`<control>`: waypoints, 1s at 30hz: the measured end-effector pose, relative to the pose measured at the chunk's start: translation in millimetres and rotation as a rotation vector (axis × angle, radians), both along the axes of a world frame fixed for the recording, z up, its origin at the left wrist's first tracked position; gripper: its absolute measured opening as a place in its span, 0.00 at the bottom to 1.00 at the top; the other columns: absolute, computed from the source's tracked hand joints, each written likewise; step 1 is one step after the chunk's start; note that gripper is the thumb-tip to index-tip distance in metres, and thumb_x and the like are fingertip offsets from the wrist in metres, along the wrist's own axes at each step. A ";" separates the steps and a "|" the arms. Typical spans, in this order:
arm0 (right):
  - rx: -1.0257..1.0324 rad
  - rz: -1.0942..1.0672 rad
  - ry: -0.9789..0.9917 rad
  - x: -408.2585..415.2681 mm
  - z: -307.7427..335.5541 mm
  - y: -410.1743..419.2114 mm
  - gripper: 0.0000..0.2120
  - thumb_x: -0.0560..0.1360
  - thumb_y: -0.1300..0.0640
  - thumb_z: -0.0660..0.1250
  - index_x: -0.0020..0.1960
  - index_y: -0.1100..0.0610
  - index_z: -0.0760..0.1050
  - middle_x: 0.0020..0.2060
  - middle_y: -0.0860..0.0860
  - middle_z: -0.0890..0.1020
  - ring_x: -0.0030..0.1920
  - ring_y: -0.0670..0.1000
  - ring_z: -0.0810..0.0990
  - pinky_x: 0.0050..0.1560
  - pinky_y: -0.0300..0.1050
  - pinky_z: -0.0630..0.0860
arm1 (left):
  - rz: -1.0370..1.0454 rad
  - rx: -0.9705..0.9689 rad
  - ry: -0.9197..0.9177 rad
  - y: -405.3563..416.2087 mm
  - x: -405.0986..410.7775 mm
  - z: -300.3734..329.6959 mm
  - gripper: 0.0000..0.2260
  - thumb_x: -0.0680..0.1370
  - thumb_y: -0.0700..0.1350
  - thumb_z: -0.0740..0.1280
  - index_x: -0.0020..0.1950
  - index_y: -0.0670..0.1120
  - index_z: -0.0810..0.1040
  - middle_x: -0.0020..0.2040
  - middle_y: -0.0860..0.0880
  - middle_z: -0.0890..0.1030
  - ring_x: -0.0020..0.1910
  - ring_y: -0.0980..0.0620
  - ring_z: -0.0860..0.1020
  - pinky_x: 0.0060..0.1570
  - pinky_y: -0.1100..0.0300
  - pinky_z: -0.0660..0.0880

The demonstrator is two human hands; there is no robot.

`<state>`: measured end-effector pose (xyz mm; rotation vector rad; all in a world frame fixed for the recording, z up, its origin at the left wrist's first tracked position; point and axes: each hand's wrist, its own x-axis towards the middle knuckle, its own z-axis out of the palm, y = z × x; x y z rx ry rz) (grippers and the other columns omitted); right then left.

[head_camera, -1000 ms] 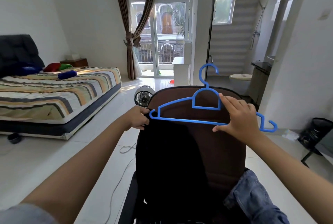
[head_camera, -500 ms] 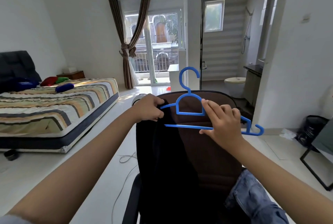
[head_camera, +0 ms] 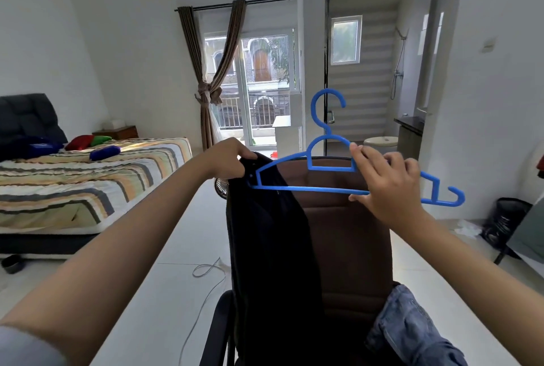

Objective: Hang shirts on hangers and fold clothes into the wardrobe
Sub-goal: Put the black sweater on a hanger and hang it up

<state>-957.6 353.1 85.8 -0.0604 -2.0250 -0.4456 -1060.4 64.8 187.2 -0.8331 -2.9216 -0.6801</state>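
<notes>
Two bare hands work above a brown chair [head_camera: 347, 218]. Right hand [head_camera: 388, 183] grips a blue hanger [head_camera: 306, 187] by its centre, thumb under the bar. Left hand [head_camera: 228, 159] pinches the top of a black shirt [head_camera: 270, 248] draped over the chair back, the hanger's left tip touching it.

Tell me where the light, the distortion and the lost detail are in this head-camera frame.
Head view: daylight floods through the balcony door, brightening the striped bed; wide-angle bending stretches both forearms at the lower corners; the black shirt reads as flat dark with little fold detail; the blue hanger and right hand are sharp.
</notes>
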 end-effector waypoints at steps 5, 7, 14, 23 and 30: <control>-0.009 -0.017 0.004 2.3 2.3 -10.9 0.54 0.49 0.43 0.82 0.70 0.57 0.68 0.56 0.52 0.79 0.43 0.55 0.73 0.42 0.49 0.65 | -0.052 0.079 -0.064 15.8 10.8 1.8 0.24 0.70 0.29 0.60 0.62 0.46 0.78 0.54 0.45 0.79 0.43 0.46 0.79 0.33 0.61 0.79; -0.017 -0.006 0.007 1.7 3.9 -18.9 0.54 0.48 0.43 0.82 0.70 0.57 0.68 0.56 0.51 0.79 0.41 0.56 0.75 0.40 0.49 0.67 | -0.066 0.114 -0.077 24.8 14.5 4.0 0.24 0.71 0.30 0.61 0.64 0.45 0.76 0.56 0.46 0.77 0.42 0.49 0.78 0.31 0.63 0.78; -0.142 0.034 0.000 -7.5 1.1 -44.6 0.53 0.49 0.39 0.81 0.69 0.57 0.70 0.53 0.51 0.80 0.40 0.55 0.75 0.39 0.49 0.69 | -0.166 0.350 -0.172 46.5 35.2 14.7 0.20 0.74 0.32 0.63 0.65 0.44 0.75 0.57 0.50 0.74 0.43 0.53 0.78 0.41 0.61 0.81; -0.286 0.206 0.019 -7.9 9.3 -38.0 0.53 0.50 0.32 0.77 0.69 0.56 0.70 0.54 0.52 0.80 0.42 0.55 0.76 0.41 0.49 0.68 | -0.226 -0.038 0.256 24.2 19.3 20.5 0.23 0.75 0.41 0.63 0.65 0.64 0.72 0.68 0.60 0.71 0.69 0.56 0.65 0.71 0.48 0.51; -0.327 0.337 0.016 -8.0 18.2 -33.4 0.54 0.52 0.29 0.73 0.71 0.54 0.66 0.56 0.52 0.78 0.46 0.55 0.77 0.44 0.48 0.65 | -0.342 0.356 0.250 24.1 21.6 14.4 0.21 0.74 0.37 0.68 0.62 0.59 0.76 0.51 0.50 0.79 0.51 0.54 0.75 0.53 0.67 0.68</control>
